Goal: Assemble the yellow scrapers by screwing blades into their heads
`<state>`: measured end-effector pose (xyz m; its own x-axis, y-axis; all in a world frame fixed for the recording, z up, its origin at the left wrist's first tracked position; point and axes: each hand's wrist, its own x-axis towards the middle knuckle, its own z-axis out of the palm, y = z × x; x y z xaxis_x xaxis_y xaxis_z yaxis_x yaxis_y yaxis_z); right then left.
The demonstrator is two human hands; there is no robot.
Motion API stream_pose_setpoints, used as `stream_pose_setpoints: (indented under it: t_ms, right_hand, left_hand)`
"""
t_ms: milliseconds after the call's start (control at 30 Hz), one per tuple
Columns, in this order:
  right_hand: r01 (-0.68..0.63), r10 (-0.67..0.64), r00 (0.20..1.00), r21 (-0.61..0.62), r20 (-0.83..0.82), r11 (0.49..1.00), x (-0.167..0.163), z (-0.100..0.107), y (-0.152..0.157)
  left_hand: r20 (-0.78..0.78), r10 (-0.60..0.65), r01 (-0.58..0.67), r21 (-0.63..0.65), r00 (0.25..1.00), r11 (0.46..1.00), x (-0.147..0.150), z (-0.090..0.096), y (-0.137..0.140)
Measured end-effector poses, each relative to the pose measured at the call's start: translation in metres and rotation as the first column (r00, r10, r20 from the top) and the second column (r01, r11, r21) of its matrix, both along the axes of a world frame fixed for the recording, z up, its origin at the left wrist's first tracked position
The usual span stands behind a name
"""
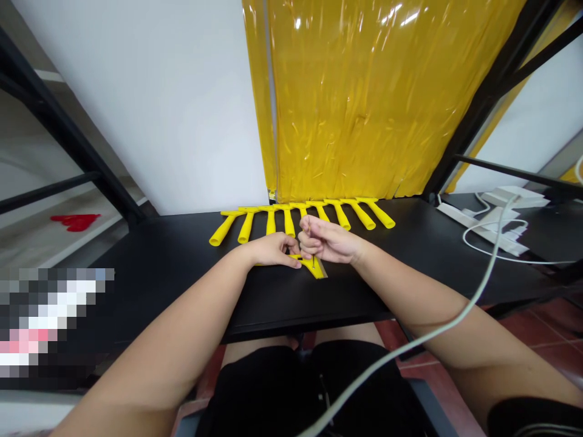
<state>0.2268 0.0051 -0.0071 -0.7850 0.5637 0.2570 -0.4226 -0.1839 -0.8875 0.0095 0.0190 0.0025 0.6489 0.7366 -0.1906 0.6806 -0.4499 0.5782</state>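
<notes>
On the black table, my left hand [274,249] is closed on a yellow plastic scraper [312,267], its fingers and thumb at the handle side. The flared head points right and has a greyish-brown strip along its edge. My right hand [330,241] is curled around a thin tool that looks like a screwdriver [313,260]. Its slim shaft points down onto the scraper's head, and its grip is mostly hidden in the fingers. Behind both hands lies a row of several similar yellow scrapers [364,215], their hollow handle ends facing me.
A yellow plastic strip curtain [355,109] and a white panel [182,103] stand behind the black table [182,297]. White power strips [483,227] with cords lie at the right. A pale cable [410,346] crosses in front of my right forearm. Black metal posts frame both sides.
</notes>
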Motion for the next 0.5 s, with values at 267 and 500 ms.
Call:
stream_pose_setpoints:
  t_ms: [267, 500]
  right_hand:
    - [0.051, -0.048, 0.996, -0.038, 0.074, 0.998, 0.0074, 0.0019, 0.0062]
    - [0.066, -0.066, 0.997, -0.026, -0.025, 0.998, 0.0037, 0.0018, 0.0038]
  left_hand:
    - [0.052, -0.008, 0.010, -0.035, 0.999, 0.999, -0.0012, -0.0017, 0.0005]
    - [0.051, -0.012, 0.014, -0.028, 0.999, 1.000, -0.0019, -0.0035, 0.0014]
